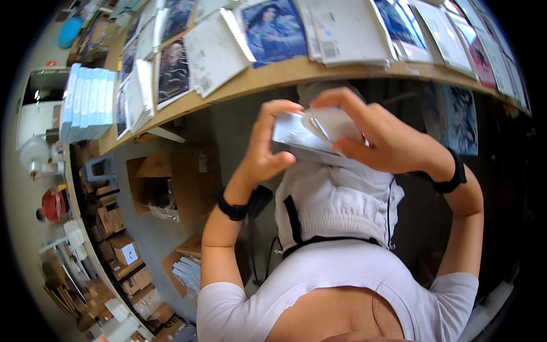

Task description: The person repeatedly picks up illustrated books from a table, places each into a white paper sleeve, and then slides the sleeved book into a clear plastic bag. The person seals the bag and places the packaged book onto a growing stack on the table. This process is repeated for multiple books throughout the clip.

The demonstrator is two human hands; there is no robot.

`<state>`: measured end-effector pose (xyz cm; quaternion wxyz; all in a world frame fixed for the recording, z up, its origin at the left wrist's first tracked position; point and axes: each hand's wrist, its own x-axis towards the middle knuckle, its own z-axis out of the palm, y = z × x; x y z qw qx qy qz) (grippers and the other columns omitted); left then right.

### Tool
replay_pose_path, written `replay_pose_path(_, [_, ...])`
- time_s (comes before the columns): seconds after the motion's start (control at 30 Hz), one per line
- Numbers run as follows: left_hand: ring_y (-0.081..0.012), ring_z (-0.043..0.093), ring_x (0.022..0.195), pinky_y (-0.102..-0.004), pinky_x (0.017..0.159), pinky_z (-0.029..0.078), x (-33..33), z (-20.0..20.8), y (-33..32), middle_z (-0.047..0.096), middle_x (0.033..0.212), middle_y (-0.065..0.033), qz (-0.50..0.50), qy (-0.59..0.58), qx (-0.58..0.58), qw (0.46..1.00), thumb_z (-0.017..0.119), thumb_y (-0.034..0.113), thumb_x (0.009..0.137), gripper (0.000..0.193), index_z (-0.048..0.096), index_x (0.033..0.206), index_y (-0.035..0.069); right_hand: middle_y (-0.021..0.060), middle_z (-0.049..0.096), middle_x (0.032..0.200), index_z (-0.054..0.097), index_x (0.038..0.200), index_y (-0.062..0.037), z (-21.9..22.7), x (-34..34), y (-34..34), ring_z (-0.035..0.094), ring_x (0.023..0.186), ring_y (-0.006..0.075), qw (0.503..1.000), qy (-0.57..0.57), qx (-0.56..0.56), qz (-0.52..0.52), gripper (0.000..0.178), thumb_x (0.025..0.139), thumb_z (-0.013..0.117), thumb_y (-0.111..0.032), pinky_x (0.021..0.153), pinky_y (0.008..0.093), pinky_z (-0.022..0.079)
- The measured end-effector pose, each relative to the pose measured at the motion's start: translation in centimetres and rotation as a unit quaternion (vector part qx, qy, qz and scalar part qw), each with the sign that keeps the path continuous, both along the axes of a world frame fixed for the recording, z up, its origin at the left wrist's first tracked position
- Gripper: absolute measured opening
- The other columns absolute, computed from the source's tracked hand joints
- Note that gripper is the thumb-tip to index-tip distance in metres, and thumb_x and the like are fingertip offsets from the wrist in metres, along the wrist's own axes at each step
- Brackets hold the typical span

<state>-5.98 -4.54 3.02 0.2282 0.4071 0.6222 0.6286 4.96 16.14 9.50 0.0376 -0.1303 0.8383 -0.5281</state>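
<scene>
Above my lap, a shiny silver-white box-shaped pack [297, 134] lies between my two hands. My left hand [263, 139] curves round its left end, fingers on top and thumb near the lower edge. With fingers and thumb bent, my right hand [387, 137] grips a pale rounded piece [329, 124] against the pack's right part. That piece has a shiny edge; its exact kind I cannot make out. The pack's right end is partly hidden behind my right hand.
A long wooden table [285, 73] runs across ahead, bearing white packs and picture-printed sheets [273, 31]. Light-blue boxes [88, 100] stand at its left end. Below left are an open cardboard box [194, 182], a blue-grey stool [99, 169] and cartons on shelving [125, 251].
</scene>
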Motion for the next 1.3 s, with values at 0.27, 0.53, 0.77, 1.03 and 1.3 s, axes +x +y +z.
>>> replay_pose_path(0.27, [-0.0185,0.050,0.096,-0.0317,0.084,0.041,0.4,1.8,0.7,0.051,0.106,-0.0083,-0.029,0.053,0.006,0.998,0.070,0.021,0.082,0.020,0.058,0.088,0.006,0.0140,0.051,0.056,0.039,0.122,-0.0028,1.0,-0.6,-1.5,0.052,0.049,0.0365,0.992,0.025,0.112,0.044,0.048,0.079,0.059,-0.003,0.046,0.0428,0.037])
replay_pose_path(0.53, [-0.0136,0.046,0.096,-0.0294,0.088,0.035,0.9,1.1,-0.2,0.051,0.105,-0.0064,-0.025,-0.087,0.065,0.994,0.063,0.020,0.087,0.014,0.058,0.082,0.007,0.0195,0.052,0.112,0.038,0.129,-0.0001,2.2,2.8,-0.7,0.052,0.102,0.0352,0.956,0.029,0.290,-0.006,0.075,0.064,0.075,-0.006,0.083,0.0389,0.043])
replay_pose_path(0.77, [-0.0168,0.055,0.101,-0.0324,0.088,0.045,-2.4,0.3,-1.9,0.057,0.108,-0.0079,0.047,-0.306,0.235,0.921,0.062,0.014,0.087,0.008,0.057,0.087,0.007,0.0299,0.050,0.112,0.033,0.128,0.0073,-1.1,5.3,1.1,0.052,0.099,0.0460,0.968,-0.073,0.242,0.001,0.065,0.075,0.068,-0.007,0.084,0.0407,0.044])
replay_pose_path(1.03, [-0.0080,0.044,0.048,-0.0201,0.041,0.036,-22.4,0.4,-28.7,0.053,0.064,-0.0022,0.608,-0.215,0.198,0.738,0.063,0.013,0.087,0.010,0.059,0.084,0.004,0.0301,0.051,0.107,0.033,0.127,0.0076,-1.6,5.5,-0.2,0.052,0.094,0.0475,0.964,-0.103,0.240,-0.051,0.062,0.075,0.064,-0.006,0.082,0.0435,0.045])
replay_pose_path(1.3, [-0.0099,0.052,0.051,-0.0211,0.041,0.037,-34.3,-1.9,-38.3,0.057,0.065,-0.0029,0.758,-0.264,0.097,0.589,0.067,0.016,0.085,0.016,0.059,0.077,0.005,0.0276,0.049,0.111,0.032,0.127,0.0048,-1.4,5.6,-2.1,0.049,0.099,0.0463,0.951,-0.135,0.273,-0.062,0.065,0.073,0.065,-0.005,0.085,0.0432,0.042])
